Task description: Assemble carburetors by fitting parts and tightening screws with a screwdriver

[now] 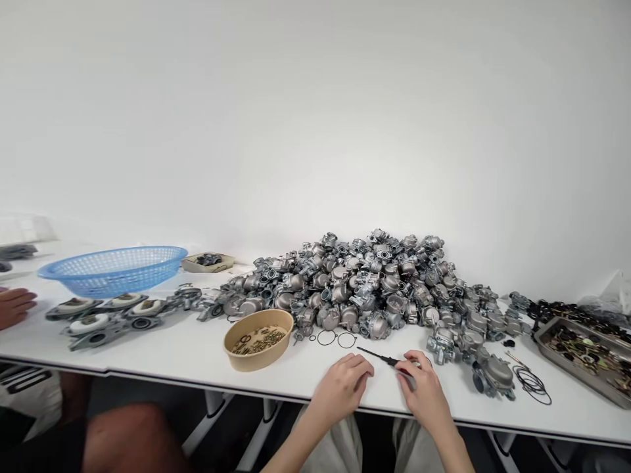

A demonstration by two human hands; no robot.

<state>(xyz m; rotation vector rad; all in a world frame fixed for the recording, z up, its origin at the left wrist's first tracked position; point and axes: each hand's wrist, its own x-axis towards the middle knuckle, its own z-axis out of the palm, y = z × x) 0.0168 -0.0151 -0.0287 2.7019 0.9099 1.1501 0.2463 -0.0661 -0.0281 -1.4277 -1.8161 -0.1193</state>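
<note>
My right hand (pixel 424 389) pinches the dark handle of a screwdriver (pixel 389 360), whose thin shaft points up and left over the white table (pixel 207 355). Close by on the left, my left hand (pixel 341 387) rests at the table's front edge with its fingers curled together; whether anything is between them is hidden. Black rubber rings (pixel 346 340) lie just beyond my hands. Behind them rises a big heap of grey metal carburetors (pixel 362 282). A round tan bowl (pixel 259 364) of small brass parts stands to the left.
A blue basket (pixel 113 282) and white-topped metal parts (pixel 89 324) are at the left, near another person's hand (pixel 16 307). A metal tray (pixel 582 376) of small parts, a loop of black rings (pixel 535 384) and loose carburetors (pixel 494 376) are at the right.
</note>
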